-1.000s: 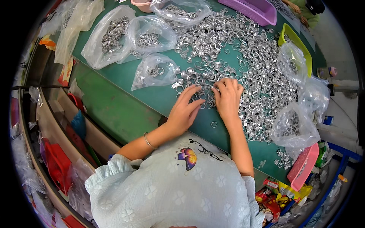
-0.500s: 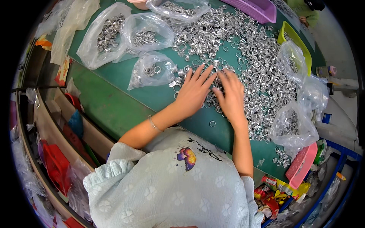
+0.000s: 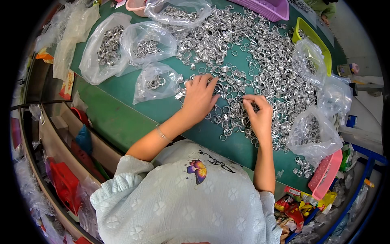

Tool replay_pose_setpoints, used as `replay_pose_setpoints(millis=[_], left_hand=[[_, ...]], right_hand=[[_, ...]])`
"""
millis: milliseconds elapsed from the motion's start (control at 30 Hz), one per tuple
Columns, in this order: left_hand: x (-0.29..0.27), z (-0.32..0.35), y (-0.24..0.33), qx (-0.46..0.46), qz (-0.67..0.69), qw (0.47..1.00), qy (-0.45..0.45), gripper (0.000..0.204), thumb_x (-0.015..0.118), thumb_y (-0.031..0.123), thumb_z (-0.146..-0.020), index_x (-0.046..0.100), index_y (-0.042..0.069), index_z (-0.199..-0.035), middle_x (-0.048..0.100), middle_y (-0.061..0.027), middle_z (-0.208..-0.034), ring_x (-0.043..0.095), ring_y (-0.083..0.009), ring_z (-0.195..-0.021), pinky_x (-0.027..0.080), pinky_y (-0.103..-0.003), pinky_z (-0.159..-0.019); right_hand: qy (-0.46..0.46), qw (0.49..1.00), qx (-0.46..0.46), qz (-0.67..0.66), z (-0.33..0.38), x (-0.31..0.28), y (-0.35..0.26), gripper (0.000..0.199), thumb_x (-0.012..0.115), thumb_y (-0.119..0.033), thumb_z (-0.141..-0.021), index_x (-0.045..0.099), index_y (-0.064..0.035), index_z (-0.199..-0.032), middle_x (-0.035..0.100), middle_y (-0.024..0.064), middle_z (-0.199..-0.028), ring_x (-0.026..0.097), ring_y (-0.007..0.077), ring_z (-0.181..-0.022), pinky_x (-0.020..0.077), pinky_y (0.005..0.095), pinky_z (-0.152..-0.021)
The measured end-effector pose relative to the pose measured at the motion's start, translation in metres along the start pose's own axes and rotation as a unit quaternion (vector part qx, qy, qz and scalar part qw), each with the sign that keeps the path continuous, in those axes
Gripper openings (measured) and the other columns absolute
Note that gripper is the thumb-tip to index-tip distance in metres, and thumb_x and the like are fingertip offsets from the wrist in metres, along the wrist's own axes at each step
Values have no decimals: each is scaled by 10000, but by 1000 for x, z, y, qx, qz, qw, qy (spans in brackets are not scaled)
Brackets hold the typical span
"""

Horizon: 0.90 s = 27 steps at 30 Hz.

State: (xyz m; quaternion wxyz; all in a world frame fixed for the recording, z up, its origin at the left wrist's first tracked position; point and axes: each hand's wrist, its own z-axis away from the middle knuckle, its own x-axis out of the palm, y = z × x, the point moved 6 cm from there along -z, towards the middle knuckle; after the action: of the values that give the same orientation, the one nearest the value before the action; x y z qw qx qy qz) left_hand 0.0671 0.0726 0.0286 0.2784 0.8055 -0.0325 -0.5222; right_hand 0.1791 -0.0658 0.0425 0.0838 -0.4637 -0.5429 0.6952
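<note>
Left hand [image 3: 199, 97] flat on metal rings [image 3: 227, 87]; right hand [image 3: 258, 116] pinching rings.

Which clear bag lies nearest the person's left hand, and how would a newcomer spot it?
Start at the green table and its heap of silver rings. Just left of the left hand lies a small clear bag. Unlike the fuller bags behind it, it holds only a few rings.

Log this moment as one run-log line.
left hand: flat on metal rings | right hand: fingers curled in rings | surface: green table | nearby: clear bags of rings
</note>
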Motion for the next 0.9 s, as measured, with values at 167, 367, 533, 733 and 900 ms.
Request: replay_pose_setpoints(millis=[167, 367, 533, 733, 900], left_hand=[[8, -11, 0, 10, -40, 997, -58, 275, 671, 130, -694, 603, 66, -953, 529, -41, -1018, 469, -229, -963, 332, -375, -778], [6, -4, -8, 59, -6, 998, 18, 197, 684, 68, -668, 605, 70, -849, 553, -25, -1027, 491, -218, -965, 342, -379, -793], [6, -13, -1, 61, -48, 996, -44, 154, 692, 102, -678, 603, 63, -797, 552, -24, -1017, 482, -210, -977, 346, -371, -792], [-2, -18, -6, 62, 22, 998, -17, 97, 666, 74, -702, 604, 51, -774, 570, -44, -945, 523, -250, -918, 383, -367, -766], [-17, -5, -10, -98, 364, 925, 54, 163, 611, -20, -771, 556, -8, -924, 598, -104, -956, 612, -214, -806, 476, -288, -693]], right_hand=[[20, 981, -127, 145, -1, -16, -7, 88, 636, -57, -748, 635, -33, -832, 606, 71, -813, 535, 245, -803, 370, 335, -746], [124, 973, -98, 166, 33, -42, -3, 96, 622, -35, -760, 627, -20, -855, 602, 105, -871, 539, 265, -845, 385, 345, -764], [20, 968, -167, 188, 53, -9, -18, 153, 658, -48, -717, 620, -31, -864, 566, 93, -994, 508, 277, -972, 368, 378, -838], [73, 966, -149, 201, 73, -12, -3, 162, 663, -52, -709, 620, -43, -865, 540, 92, -1023, 489, 294, -999, 356, 384, -832], [32, 973, -180, 144, 62, 18, -20, 178, 662, -47, -699, 625, -60, -872, 529, 68, -938, 481, 261, -900, 347, 379, -777]])
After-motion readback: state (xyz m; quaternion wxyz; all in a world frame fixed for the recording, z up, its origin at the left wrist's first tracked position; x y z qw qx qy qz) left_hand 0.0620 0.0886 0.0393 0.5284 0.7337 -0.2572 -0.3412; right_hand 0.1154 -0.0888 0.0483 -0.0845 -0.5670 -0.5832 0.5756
